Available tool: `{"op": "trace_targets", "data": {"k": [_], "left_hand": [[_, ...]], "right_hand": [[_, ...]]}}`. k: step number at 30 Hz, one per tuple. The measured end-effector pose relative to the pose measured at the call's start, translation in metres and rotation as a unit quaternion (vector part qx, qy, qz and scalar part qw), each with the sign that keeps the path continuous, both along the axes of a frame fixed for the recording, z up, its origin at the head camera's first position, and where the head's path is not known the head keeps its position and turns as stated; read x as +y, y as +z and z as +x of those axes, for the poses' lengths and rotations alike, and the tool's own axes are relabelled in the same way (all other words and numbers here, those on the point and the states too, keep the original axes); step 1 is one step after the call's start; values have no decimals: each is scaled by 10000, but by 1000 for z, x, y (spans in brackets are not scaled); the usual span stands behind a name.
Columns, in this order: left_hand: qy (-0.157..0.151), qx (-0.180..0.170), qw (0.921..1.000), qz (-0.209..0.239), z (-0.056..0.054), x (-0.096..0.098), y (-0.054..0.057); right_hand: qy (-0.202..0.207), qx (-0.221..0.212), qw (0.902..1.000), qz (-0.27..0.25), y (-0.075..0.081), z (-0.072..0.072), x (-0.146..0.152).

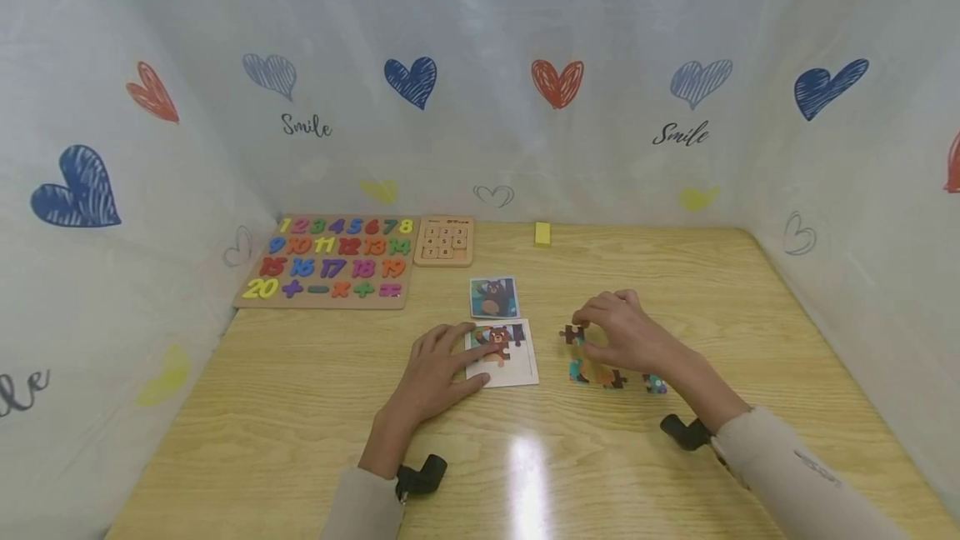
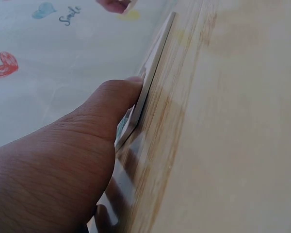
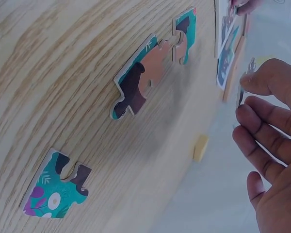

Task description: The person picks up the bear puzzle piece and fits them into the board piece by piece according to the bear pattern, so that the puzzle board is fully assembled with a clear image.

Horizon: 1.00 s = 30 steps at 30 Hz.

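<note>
The right hand [image 1: 626,330] pinches a puzzle piece [image 1: 573,334] over the tabletop [image 1: 285,415], right of the board [image 1: 515,372] where the left hand [image 1: 433,372] rests, fingers spread; likely light and stiff, the piece suits an edge grip

So the puzzle board [image 1: 519,372] is mid-table [image 1: 292,407], left hand [image 1: 435,369] on it, picture card [image 1: 494,298] just behind. Number board [image 1: 322,303] is way back left, slide puzzle [image 1: 444,242] just to its right, and the block [image 1: 542,234] further right at the back. Right of the puzzle board there's loose pieces [image 3: 56,191], plus the right hand [image 1: 630,330] holding another piece [image 1: 573,334].
</note>
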State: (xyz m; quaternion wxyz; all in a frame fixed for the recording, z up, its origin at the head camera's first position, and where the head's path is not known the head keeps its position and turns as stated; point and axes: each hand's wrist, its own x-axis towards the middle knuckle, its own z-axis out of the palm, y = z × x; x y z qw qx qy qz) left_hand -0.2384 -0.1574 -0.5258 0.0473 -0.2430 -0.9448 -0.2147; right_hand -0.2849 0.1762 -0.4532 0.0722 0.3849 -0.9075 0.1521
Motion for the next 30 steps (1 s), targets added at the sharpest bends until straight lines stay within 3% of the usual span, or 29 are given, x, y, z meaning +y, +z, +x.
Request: {"op": "trace_targets", "data": {"k": [30], "left_hand": [[-29,-58,10000,37,1,0,3]], "right_hand": [[318,-90,9995,-6,-5,-4,-31]]}}
